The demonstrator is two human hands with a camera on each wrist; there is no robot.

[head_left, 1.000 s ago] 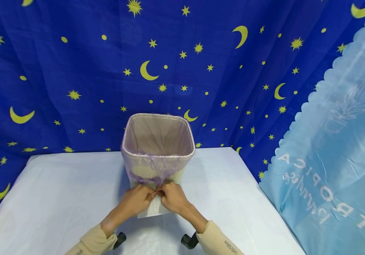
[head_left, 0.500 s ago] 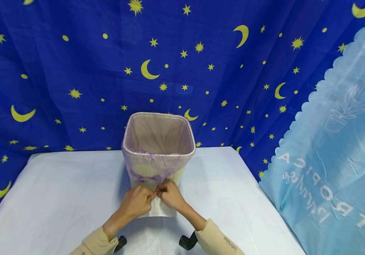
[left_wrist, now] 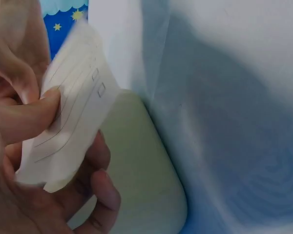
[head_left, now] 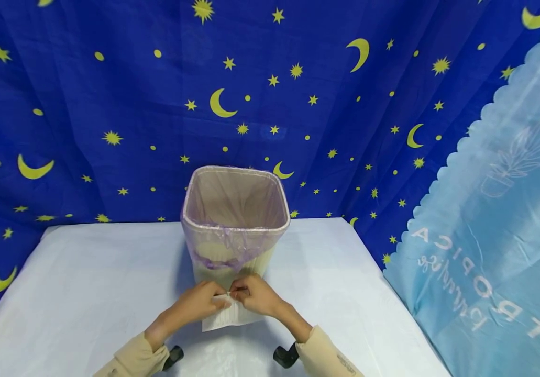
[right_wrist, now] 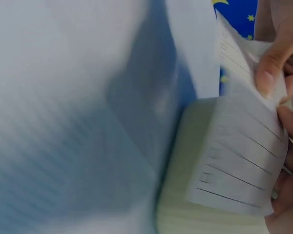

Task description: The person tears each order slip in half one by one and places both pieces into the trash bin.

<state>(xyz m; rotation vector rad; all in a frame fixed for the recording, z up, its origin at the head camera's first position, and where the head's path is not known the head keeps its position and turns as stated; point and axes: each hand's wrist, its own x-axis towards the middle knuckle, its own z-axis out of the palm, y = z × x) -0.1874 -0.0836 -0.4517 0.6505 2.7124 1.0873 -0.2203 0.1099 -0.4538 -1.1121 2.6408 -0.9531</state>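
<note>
A white sheet of paper [head_left: 224,318] with printed lines and small boxes is held between both hands, in front of a pale bin [head_left: 265,256]. My left hand [head_left: 201,302] pinches its upper edge between thumb and fingers. Close beside it, my right hand [head_left: 256,296] pinches the same edge. In the left wrist view, the thumb presses on the lined face of the paper [left_wrist: 80,114]. The right wrist view shows the paper [right_wrist: 237,161] bent where the fingertips meet; whether it is torn there, I cannot tell. A thin purple bin bag [head_left: 218,242] lines the bin and folds over its rim.
The bin stands upright on a white-covered table [head_left: 109,283], near its back edge. Behind hangs a blue curtain [head_left: 147,104] with yellow moons and stars. A light blue cloth [head_left: 496,225] hangs at the right. Black wrist mounts [head_left: 285,356] show beneath the sleeves.
Both hands have moved slightly down, toward the person, with the paper. The paper's lower edge now hangs lower and tilts at the left. The bin stays in place.
</note>
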